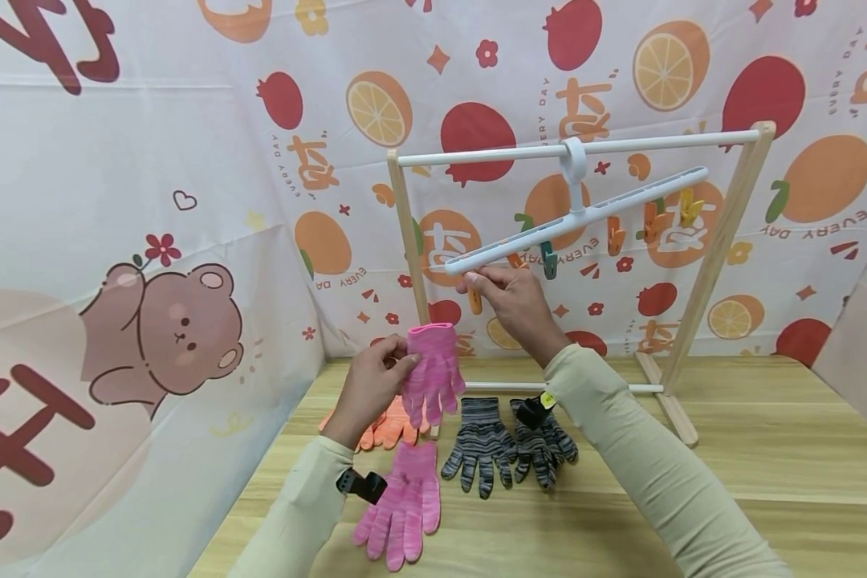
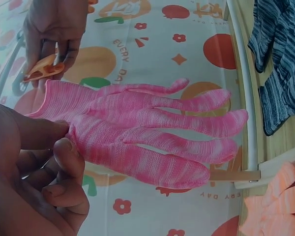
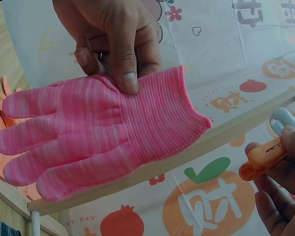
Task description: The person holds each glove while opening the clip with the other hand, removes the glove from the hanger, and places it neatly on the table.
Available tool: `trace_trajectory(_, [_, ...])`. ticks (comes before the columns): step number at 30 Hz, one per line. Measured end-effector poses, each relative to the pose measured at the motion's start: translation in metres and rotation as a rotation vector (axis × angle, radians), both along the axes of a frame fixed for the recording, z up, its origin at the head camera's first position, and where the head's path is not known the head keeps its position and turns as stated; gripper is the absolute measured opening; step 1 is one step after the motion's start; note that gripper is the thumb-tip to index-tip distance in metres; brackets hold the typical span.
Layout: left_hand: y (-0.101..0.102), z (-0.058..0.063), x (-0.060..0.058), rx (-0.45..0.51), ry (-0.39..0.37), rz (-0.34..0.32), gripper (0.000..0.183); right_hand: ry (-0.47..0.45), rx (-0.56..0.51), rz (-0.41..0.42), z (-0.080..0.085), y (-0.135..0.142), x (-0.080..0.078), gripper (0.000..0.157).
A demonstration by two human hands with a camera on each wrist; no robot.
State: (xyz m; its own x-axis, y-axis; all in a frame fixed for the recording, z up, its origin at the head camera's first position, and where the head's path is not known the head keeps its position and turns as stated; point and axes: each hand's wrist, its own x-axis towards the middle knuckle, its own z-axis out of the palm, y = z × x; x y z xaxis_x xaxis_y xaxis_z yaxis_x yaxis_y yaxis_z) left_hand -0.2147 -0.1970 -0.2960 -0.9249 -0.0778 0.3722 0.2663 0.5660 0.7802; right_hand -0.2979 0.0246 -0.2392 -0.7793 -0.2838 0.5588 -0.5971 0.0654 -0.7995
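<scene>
My left hand pinches a pink knit glove near its cuff, thumb on the front, and the glove hangs fingers down above the table. Beside the cuff and slightly higher, my right hand grips an orange clothespin at the low left end of a white hanger. The cuff is apart from the clothespin in the right wrist view. The hanger tilts, its right end high, on the rack's top bar. A second pink glove lies flat on the table below my left hand.
Several more clothespins hang along the hanger, among them a green one and a yellow one. The rack has wooden side posts. Two grey-black striped gloves and orange gloves lie on the wooden table. A printed cloth hangs behind.
</scene>
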Motion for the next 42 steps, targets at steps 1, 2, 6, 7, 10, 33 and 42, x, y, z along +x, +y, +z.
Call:
trace_trajectory(1, [-0.001,0.000,0.000,0.003,-0.002,-0.002,0.010,0.000,0.002,-0.002,0.000,0.000,0.000,0.023])
trace_trajectory(2, [-0.001,0.000,0.000,-0.002,-0.002,-0.001,0.010,-0.001,0.002,-0.003,0.000,0.000,0.000,0.023])
trace_trajectory(6, [-0.005,0.001,0.001,-0.022,-0.010,0.006,0.011,0.000,-0.001,0.003,-0.001,0.000,0.001,0.023])
trace_trajectory(7, [-0.006,0.000,0.001,-0.026,-0.012,0.007,0.011,0.004,0.001,0.003,-0.001,0.001,0.001,0.024])
trace_trajectory(10, [-0.010,0.000,0.003,-0.026,-0.009,0.004,0.011,0.017,0.003,0.007,0.000,0.002,0.001,0.025])
trace_trajectory(33, [-0.043,-0.005,0.008,0.008,-0.062,0.037,0.011,0.026,0.009,-0.002,0.000,0.005,-0.001,0.025])
trace_trajectory(42, [-0.053,-0.005,0.014,-0.005,-0.100,0.053,0.013,-0.006,0.003,0.002,-0.001,0.005,-0.001,0.026])
